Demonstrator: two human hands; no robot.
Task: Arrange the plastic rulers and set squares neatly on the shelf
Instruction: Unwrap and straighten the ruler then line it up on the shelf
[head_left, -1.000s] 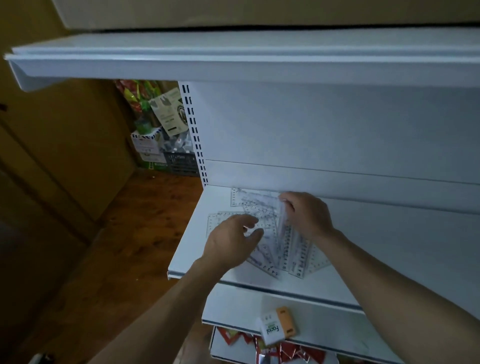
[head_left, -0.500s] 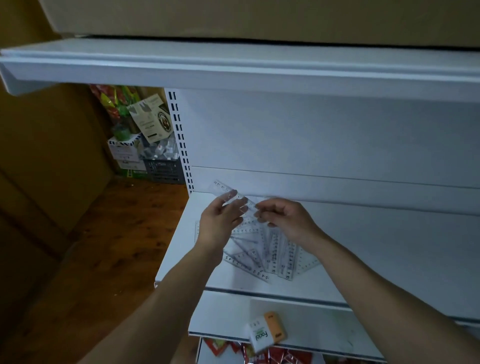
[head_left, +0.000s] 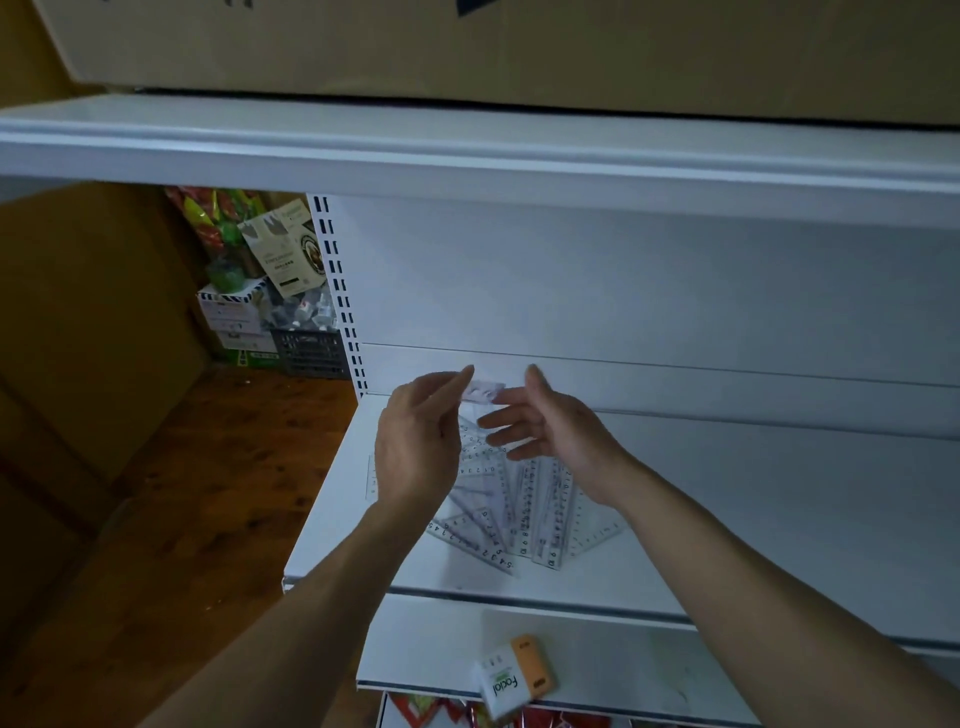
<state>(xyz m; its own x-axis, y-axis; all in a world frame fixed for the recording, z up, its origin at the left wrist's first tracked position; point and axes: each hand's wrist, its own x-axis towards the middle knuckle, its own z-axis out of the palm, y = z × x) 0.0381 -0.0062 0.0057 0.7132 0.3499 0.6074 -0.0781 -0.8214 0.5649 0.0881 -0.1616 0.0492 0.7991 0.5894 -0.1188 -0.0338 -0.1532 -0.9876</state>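
We see both hands raised just above the white shelf (head_left: 727, 519), close to its left end and near the back panel. The left hand (head_left: 415, 447) shows us its back, fingers curved forward, and it seems to pinch a clear ruler (head_left: 483, 391) whose short pale end pokes out past its fingertips (the rest of that ruler is hidden behind the hand, so we cannot tell how it lies). The right hand (head_left: 556, 431) is spread wide, fingers straight and apart with the thumb pointing up. Its index fingertip is at the ruler's exposed end, but it grips nothing. Beneath the two hands a loose pile of rulers and set squares (head_left: 519, 519) lies flat on the shelf, fanned out and overlapping at different angles, the long pieces pointing toward the front edge and one triangular piece sticking out to the right. On the lower shelf (head_left: 623, 665), near its front lip, sits a white and orange tissue pack (head_left: 511, 680). Above, an upper shelf (head_left: 467, 150) carries a cardboard box (head_left: 519, 47). To the left we make out a wooden floor (head_left: 208, 493) and, behind the slotted upright (head_left: 337, 291), a dark crate (head_left: 306, 353) with assorted packages stacked around it.
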